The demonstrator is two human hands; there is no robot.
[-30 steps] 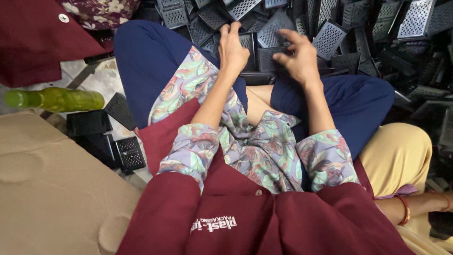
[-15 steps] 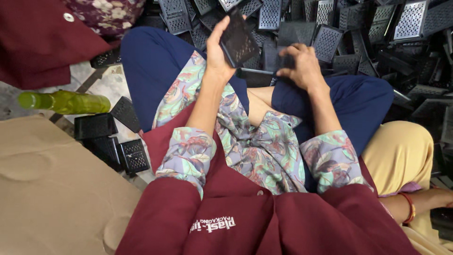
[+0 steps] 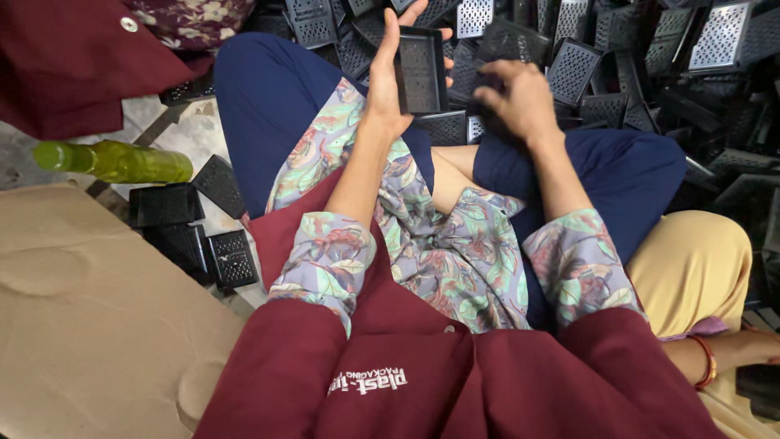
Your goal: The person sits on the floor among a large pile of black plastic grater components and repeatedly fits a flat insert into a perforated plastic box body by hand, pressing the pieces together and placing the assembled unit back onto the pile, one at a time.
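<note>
Left hand [image 3: 388, 81] gripping a black perforated tray [image 3: 420, 69]; right hand [image 3: 520, 102] seemingly curled, empty.

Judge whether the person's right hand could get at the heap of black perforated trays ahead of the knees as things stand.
Probably yes: the right hand hovers at the edge of the heap of black trays, with nothing between them. The left hand holds a single tray off to one side.
</note>
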